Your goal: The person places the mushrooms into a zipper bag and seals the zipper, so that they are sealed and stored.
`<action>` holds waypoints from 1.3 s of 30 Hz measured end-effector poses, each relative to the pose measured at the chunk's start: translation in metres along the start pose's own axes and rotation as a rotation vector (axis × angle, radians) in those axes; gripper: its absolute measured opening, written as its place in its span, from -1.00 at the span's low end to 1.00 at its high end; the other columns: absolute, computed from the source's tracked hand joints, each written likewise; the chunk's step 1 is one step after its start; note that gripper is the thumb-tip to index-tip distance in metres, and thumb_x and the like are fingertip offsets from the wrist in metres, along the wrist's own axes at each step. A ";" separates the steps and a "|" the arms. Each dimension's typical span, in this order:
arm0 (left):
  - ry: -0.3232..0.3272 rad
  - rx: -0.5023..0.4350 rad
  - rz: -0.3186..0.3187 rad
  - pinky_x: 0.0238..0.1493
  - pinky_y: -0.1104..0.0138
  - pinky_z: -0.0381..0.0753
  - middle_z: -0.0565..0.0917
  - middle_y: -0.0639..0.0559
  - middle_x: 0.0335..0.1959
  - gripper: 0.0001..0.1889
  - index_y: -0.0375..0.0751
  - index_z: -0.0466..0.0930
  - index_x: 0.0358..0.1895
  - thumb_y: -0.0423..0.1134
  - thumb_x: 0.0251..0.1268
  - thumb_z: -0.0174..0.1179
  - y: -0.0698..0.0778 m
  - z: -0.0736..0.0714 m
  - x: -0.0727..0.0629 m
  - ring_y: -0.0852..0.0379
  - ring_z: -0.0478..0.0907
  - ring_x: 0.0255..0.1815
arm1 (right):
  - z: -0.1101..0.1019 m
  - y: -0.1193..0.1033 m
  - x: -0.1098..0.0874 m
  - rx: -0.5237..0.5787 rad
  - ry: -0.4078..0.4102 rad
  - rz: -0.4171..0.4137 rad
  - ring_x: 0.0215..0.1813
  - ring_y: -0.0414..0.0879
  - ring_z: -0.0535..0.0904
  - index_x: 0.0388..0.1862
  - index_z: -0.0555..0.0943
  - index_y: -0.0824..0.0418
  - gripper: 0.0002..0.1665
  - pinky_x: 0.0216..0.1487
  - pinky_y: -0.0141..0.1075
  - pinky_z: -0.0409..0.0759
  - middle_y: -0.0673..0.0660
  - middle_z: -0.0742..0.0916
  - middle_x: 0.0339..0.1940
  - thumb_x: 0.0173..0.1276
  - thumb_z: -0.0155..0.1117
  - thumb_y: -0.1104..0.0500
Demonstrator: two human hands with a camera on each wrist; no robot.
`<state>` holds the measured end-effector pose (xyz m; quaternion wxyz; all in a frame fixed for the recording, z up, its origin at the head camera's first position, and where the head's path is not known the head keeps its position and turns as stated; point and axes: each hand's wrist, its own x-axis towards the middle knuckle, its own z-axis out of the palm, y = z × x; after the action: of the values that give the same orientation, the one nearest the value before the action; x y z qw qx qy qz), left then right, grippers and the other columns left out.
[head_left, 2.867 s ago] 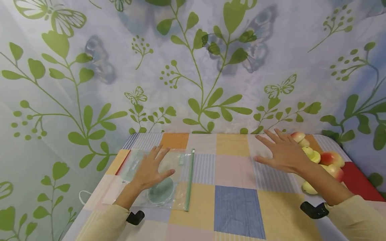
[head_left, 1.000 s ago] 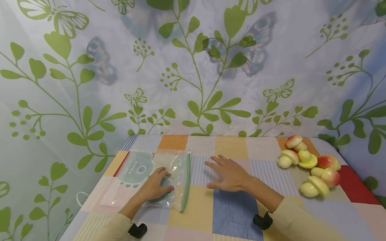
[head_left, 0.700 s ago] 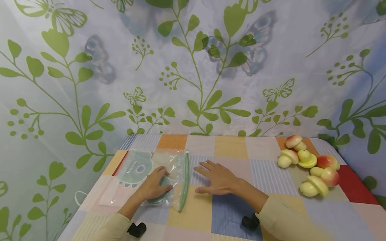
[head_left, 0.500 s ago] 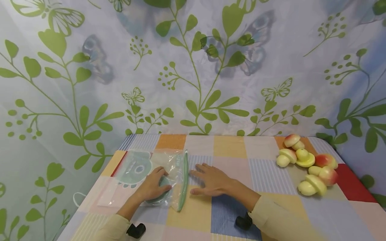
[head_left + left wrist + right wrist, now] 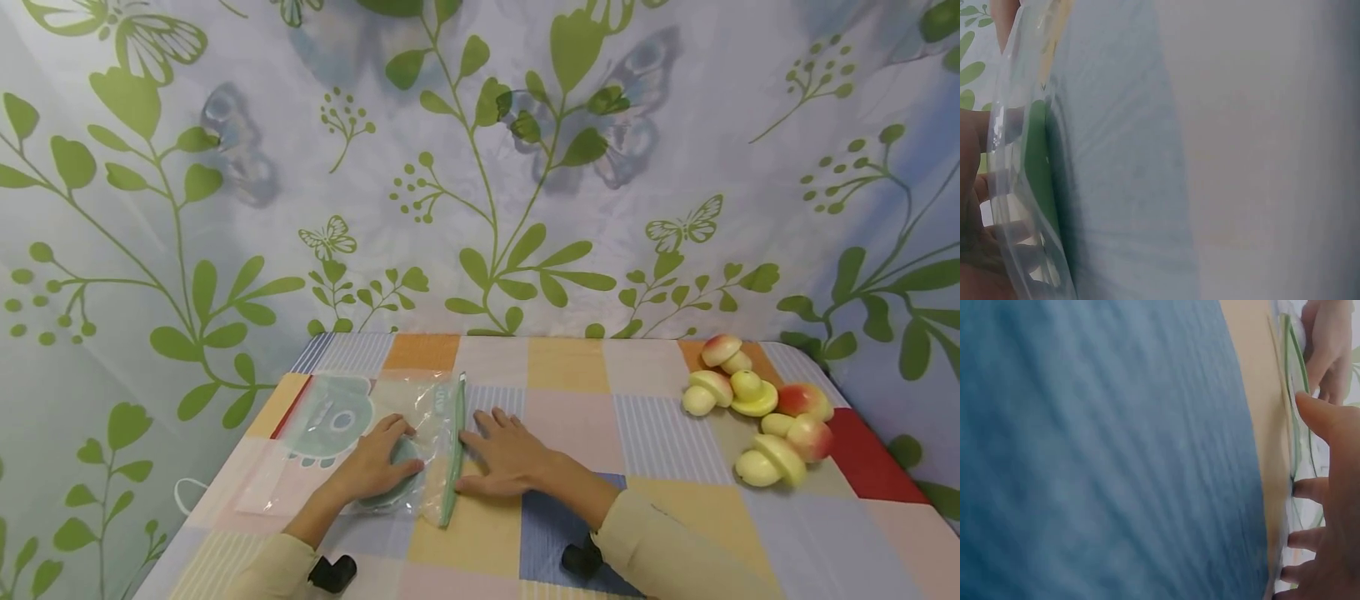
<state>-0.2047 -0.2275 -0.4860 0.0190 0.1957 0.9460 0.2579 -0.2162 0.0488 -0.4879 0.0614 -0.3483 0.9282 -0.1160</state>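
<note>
A clear plastic zip bag [image 5: 433, 400] with a pale-green cartoon creature printed on it lies on the left of the table. My left hand [image 5: 378, 462] rests on it with relaxed fingers, partly covering a round pale-green patch. In the left wrist view, the left hand's fingers [image 5: 1013, 231] show through the clear film. A green zip strip [image 5: 455, 454] runs along the bag's right edge, bowed slightly. Right at this strip are the spread fingertips of my right hand [image 5: 506, 454], palm down. The right wrist view shows its thumb [image 5: 1319, 415] beside the strip.
Several toy mushrooms [image 5: 756, 396], pale yellow with some red caps, lie in a cluster at the table's right. A patchwork cloth [image 5: 570, 417] covers the table. Behind it hangs a leaf-printed curtain [image 5: 405, 242]. A white cord [image 5: 180, 496] loops at the left edge.
My right hand has moved left from near the mushrooms to the bag's zip edge. The left hand has lowered onto the bag, and the green strip has bent and shifted slightly left.
</note>
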 end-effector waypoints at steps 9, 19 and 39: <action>0.021 -0.033 0.049 0.27 -0.27 0.40 0.47 -0.28 0.31 -0.63 -0.25 0.56 0.08 -0.18 0.32 0.41 -0.001 -0.001 -0.003 -0.30 0.43 0.33 | 0.002 -0.012 0.003 -0.029 0.028 0.025 0.50 0.44 0.17 0.55 0.41 0.10 0.09 0.36 0.41 0.22 0.35 0.32 0.52 0.28 0.14 -0.59; 0.010 -0.078 0.112 0.34 -0.15 0.39 0.52 -0.16 0.22 -0.63 -0.24 0.50 0.14 -0.31 0.35 0.38 -0.010 -0.003 -0.002 -0.23 0.43 0.33 | 0.003 -0.011 0.002 -0.028 -0.026 0.065 0.58 0.41 0.08 0.59 0.35 0.01 0.11 0.43 0.39 0.15 0.29 0.24 0.59 0.29 0.07 -0.64; -0.111 -0.017 0.261 0.22 -0.34 0.42 0.19 -0.50 0.52 -0.36 -0.17 0.29 0.58 -0.48 0.47 0.15 -0.001 -0.025 0.000 -0.51 0.30 0.41 | -0.008 -0.023 0.008 -0.059 -0.133 0.149 0.59 0.42 0.06 0.57 0.32 0.02 0.07 0.42 0.40 0.16 0.29 0.22 0.61 0.29 0.14 -0.59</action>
<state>-0.2089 -0.2400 -0.4652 0.0392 0.3311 0.9077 0.2548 -0.2088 0.0281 -0.4749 0.1213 -0.2868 0.9484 -0.0604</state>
